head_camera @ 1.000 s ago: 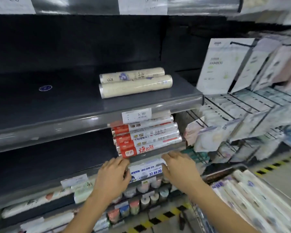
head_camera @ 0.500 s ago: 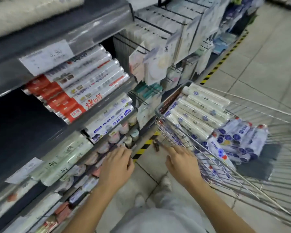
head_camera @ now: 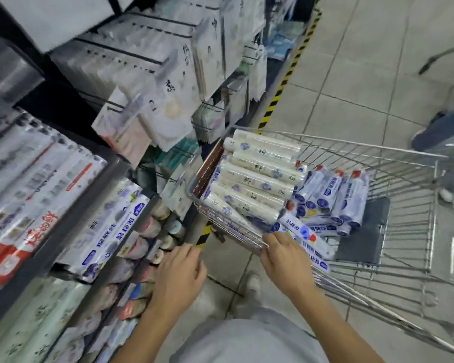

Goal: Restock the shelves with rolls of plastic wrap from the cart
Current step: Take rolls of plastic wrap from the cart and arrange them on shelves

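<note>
A wire shopping cart (head_camera: 414, 195) stands to my right, holding several cream rolls of plastic wrap (head_camera: 257, 179) stacked at its near-left end and several blue-and-white rolls (head_camera: 333, 200) behind them. My right hand (head_camera: 286, 260) reaches over the cart's near rim, its fingers at a blue-and-white roll (head_camera: 309, 239); whether it grips the roll is hidden. My left hand (head_camera: 180, 273) hovers relaxed and empty between the shelves and the cart. On the left, the shelves (head_camera: 89, 205) carry red-labelled rolls (head_camera: 24, 205) and blue-labelled rolls (head_camera: 105, 231).
White packets (head_camera: 147, 82) hang on pegs above the cart's front. A yellow-and-black striped strip (head_camera: 286, 79) runs along the shelf base on the tiled floor. Another person's leg and shoe (head_camera: 435, 132) stand at the far right. My own shoe (head_camera: 252, 284) is below.
My view has swung down and right, from the shelves to the cart. Both hands left the shelf edge; the right one moved over the cart rim to the rolls.
</note>
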The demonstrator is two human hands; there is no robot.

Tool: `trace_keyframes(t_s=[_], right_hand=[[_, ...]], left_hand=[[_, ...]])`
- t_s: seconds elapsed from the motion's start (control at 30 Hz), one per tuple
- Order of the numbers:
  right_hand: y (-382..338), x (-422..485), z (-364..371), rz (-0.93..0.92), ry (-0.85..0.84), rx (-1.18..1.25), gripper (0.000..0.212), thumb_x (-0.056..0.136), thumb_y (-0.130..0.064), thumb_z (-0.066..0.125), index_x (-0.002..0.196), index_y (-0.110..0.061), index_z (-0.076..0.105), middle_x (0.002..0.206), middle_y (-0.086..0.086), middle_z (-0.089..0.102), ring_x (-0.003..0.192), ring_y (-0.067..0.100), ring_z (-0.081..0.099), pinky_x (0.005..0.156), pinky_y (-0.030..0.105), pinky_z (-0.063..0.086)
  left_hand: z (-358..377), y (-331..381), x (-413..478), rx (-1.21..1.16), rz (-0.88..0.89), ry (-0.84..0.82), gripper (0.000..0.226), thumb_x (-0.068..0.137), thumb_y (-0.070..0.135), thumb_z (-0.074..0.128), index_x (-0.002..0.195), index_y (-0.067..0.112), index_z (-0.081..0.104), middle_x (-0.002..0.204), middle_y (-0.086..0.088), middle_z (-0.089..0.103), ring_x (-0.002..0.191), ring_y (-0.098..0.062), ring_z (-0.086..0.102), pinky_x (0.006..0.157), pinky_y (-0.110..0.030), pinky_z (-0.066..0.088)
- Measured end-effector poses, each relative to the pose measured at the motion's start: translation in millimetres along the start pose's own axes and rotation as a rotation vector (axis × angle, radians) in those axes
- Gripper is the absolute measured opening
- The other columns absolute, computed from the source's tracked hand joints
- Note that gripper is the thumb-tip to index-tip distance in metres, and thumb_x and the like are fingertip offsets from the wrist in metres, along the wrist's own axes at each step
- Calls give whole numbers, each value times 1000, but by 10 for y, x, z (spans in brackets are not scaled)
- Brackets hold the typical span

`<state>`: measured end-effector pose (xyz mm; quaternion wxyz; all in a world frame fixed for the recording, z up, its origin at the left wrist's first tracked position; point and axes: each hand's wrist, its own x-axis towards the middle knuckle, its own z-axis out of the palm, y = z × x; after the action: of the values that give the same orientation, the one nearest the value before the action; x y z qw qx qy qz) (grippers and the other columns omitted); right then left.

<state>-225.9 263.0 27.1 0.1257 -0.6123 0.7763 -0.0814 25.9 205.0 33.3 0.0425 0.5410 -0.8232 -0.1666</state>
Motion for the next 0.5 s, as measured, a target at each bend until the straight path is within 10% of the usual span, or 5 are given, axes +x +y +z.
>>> trace_keyframes(t_s=[0.5], right_hand=[[320,1647,35,45,-123,-81,30,90,-15,62,119,-10,67,107,8,69,94,32,65,73,40,51]], left_hand=[[2,66,1304,-47,28,-89,16,86,18,69,102,19,68,97,8,65,86,-15,61,74,-33,53]])
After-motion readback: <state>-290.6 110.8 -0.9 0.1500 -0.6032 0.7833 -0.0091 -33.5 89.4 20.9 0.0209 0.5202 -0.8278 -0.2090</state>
